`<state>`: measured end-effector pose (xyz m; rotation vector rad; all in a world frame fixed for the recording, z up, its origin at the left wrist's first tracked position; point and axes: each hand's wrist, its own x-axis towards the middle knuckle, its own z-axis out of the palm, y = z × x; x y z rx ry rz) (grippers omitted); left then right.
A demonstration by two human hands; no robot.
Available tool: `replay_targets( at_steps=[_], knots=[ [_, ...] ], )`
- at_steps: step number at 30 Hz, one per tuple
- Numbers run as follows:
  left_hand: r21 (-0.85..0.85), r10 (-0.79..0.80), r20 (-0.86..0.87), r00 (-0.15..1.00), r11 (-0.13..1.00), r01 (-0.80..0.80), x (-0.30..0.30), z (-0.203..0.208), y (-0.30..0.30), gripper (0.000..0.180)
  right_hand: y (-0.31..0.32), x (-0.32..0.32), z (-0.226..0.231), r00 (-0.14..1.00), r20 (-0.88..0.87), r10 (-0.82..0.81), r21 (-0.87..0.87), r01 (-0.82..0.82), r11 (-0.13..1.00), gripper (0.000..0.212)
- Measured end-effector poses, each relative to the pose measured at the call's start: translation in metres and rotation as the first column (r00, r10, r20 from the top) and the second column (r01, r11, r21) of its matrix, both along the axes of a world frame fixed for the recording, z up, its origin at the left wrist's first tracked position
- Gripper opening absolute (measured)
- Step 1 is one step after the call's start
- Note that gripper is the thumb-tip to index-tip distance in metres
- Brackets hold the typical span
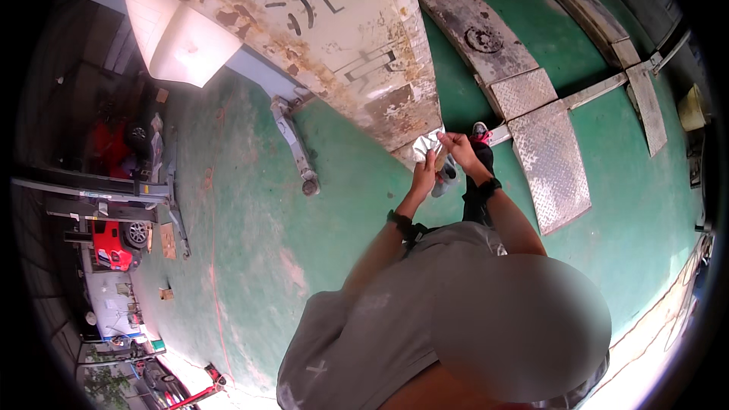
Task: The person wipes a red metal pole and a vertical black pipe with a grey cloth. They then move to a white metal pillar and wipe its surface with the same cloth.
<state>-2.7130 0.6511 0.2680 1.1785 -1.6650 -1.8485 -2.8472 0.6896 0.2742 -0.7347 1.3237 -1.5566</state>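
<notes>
A shiny silver piece that looks like foil or a foil packet [426, 145] is between my two hands, at the narrow near end of a worn, rusty cream panel [380, 53]. My left hand [425, 172] grips its lower edge, the thumb up against it. At its right edge the fingers of my right hand [460, 150] are closed on it in a pinch. Whether the piece is a sheet or a pouch I cannot make out. Dark bands circle both wrists.
To the right stand worn steel ramps [543, 152] with tread-plate ends. A grey lift arm [296, 144] juts over the green floor [258, 212] left of the panel. Farther left are a lift post [99, 190] and a red car [112, 245]. My shoe [480, 132] shows beside the panel.
</notes>
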Motion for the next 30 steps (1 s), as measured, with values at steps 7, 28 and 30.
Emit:
replay_targets(
  at_steps=[7,28,30],
  knots=[
    [0.08,0.011,0.044,0.999,0.997,-0.015,0.0,-0.012,-0.01,0.047,-0.004,0.013,-0.001,0.971,0.239,-0.03,0.188,-0.016,0.982,0.036],
    [-0.113,0.0,0.457,0.889,0.992,0.058,0.003,0.019,-0.002,0.075,0.0,0.004,0.006,0.948,-0.318,-0.016,0.413,0.154,0.898,0.073],
    [-0.134,0.052,0.494,0.868,0.991,0.017,-0.001,0.019,-0.005,0.075,-0.001,0.005,0.018,0.944,-0.321,-0.081,0.375,0.205,0.904,0.07]
  ],
)
